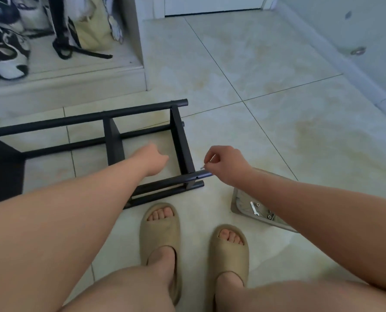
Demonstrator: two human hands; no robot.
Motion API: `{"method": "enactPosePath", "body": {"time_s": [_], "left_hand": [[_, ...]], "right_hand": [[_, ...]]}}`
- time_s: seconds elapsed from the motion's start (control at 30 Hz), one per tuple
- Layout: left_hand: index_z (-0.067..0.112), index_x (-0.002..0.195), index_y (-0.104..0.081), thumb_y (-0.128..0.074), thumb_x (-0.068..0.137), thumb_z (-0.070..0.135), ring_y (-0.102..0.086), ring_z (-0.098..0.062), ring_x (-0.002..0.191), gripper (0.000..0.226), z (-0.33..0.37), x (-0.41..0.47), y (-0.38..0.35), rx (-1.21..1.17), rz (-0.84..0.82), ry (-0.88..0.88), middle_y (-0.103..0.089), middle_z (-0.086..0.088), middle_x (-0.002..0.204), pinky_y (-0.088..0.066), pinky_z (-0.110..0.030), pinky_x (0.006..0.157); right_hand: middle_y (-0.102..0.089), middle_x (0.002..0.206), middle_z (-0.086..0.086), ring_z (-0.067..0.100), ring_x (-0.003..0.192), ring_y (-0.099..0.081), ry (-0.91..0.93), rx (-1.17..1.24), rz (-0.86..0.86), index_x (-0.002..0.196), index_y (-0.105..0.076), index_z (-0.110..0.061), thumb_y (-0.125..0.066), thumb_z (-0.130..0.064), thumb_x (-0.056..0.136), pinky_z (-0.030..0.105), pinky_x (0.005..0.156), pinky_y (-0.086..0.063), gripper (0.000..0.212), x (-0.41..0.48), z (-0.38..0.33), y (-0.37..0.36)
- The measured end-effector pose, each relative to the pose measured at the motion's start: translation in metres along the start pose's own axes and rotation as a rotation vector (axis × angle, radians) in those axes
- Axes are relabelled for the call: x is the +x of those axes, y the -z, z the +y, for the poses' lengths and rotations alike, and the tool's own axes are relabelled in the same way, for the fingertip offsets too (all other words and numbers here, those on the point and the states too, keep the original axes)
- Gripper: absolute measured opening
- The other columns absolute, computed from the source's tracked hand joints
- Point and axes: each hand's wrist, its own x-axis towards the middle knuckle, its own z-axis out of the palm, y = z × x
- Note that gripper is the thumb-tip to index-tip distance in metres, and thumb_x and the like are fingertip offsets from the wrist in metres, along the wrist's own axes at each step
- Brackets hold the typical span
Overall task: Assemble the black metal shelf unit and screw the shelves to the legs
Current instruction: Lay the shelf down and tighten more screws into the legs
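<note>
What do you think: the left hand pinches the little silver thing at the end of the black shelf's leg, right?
No: the right hand pinches the little silver thing at the end of the black shelf's leg; the head view shows it.

Black shelf frame, beige slippers, pale cream tiles.

Pale glossy floor tiles, white door, low ledge with sneakers, bluish wall at right.
</note>
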Motion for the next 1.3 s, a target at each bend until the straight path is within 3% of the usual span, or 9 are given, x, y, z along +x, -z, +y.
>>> {"method": "enactPosePath", "body": {"time_s": [0.2,0.37,0.47,0.53,0.7,0.97,1.13,1.23,1.3], "left_hand": [[0.012,0.135,-0.059,-0.043,0.100,0.052,-0.058,-0.030,0.119,0.056,-0.012,0.023,-0.031,-0.092,-0.167,-0.040,-0.061,-0.006,0.135,-0.043,-0.040,0.105],[0.003,0.099,-0.069,-0.045,0.096,0.057,-0.071,-0.016,0.080,0.059,-0.007,0.047,-0.058,-0.202,-0.277,-0.124,-0.075,-0.011,0.088,-0.048,-0.036,0.082],[0.006,0.091,-0.067,-0.054,0.096,0.047,-0.075,-0.024,0.074,0.043,-0.003,0.059,-0.066,-0.355,-0.385,-0.134,-0.076,-0.013,0.083,-0.058,-0.040,0.075],[0.000,0.099,-0.066,-0.061,0.095,0.037,-0.076,-0.026,0.072,0.038,-0.003,0.064,-0.071,-0.438,-0.394,-0.111,-0.076,-0.016,0.086,-0.061,-0.037,0.065],[0.000,0.098,-0.068,-0.067,0.092,0.037,-0.073,-0.022,0.061,0.037,-0.005,0.067,-0.080,-0.488,-0.347,-0.090,-0.074,-0.010,0.072,-0.056,-0.027,0.049],[0.006,0.084,-0.072,-0.066,0.091,0.042,-0.062,-0.016,0.044,0.038,-0.003,0.063,-0.080,-0.479,-0.302,-0.110,-0.065,-0.008,0.053,-0.049,-0.022,0.044],[0.017,0.076,-0.074,-0.065,0.090,0.050,-0.061,-0.014,0.044,0.037,-0.004,0.062,-0.081,-0.455,-0.278,-0.119,-0.064,-0.006,0.051,-0.049,-0.022,0.045],[0.028,0.071,-0.075,-0.064,0.089,0.055,-0.060,-0.015,0.045,0.034,-0.003,0.061,-0.082,-0.431,-0.276,-0.131,-0.063,-0.007,0.050,-0.051,-0.024,0.048],[0.023,0.073,-0.074,-0.064,0.089,0.053,-0.059,-0.016,0.045,0.036,-0.002,0.060,-0.082,-0.448,-0.282,-0.129,-0.063,-0.007,0.051,-0.050,-0.025,0.048]], "right_hand": [[-0.068,0.069,-0.004,0.021,0.068,-0.067,-0.047,0.070,-0.037,0.077,-0.066,-0.022,-0.058,-0.009,0.084,0.018,0.048,-0.048,0.016,0.011,0.010,-0.026],[-0.069,0.071,0.001,0.023,0.068,-0.066,-0.024,0.138,-0.048,0.076,-0.065,-0.021,-0.060,-0.009,0.085,0.037,0.066,-0.057,0.015,0.016,0.032,-0.040],[-0.065,0.068,-0.001,0.015,0.062,-0.058,0.005,0.206,-0.019,0.075,-0.063,-0.022,-0.062,-0.007,0.086,0.031,0.061,-0.051,0.018,0.022,0.043,-0.048],[-0.064,0.064,-0.010,0.008,0.059,-0.056,0.048,0.233,-0.009,0.074,-0.062,-0.024,-0.062,-0.006,0.088,0.023,0.057,-0.047,0.023,0.025,0.048,-0.051],[-0.061,0.063,-0.011,0.003,0.056,-0.052,0.123,0.290,0.039,0.082,-0.065,-0.018,-0.064,-0.006,0.092,0.013,0.058,-0.039,0.016,0.026,0.062,-0.059],[-0.068,0.074,0.005,0.023,0.070,-0.062,0.169,0.362,0.108,0.084,-0.062,-0.020,-0.067,-0.008,0.093,0.028,0.066,-0.048,0.016,0.018,0.072,-0.069],[-0.067,0.073,-0.006,0.016,0.069,-0.060,0.186,0.364,0.121,0.089,-0.065,-0.016,-0.067,-0.007,0.094,0.017,0.065,-0.047,0.010,0.016,0.075,-0.069],[-0.068,0.077,-0.002,0.021,0.073,-0.063,0.191,0.365,0.127,0.092,-0.066,-0.012,-0.068,-0.007,0.094,0.029,0.070,-0.051,0.005,0.014,0.078,-0.071],[-0.068,0.079,-0.006,0.019,0.075,-0.065,0.192,0.373,0.137,0.092,-0.066,-0.013,-0.069,-0.006,0.093,0.031,0.074,-0.052,0.007,0.012,0.080,-0.071]]}}
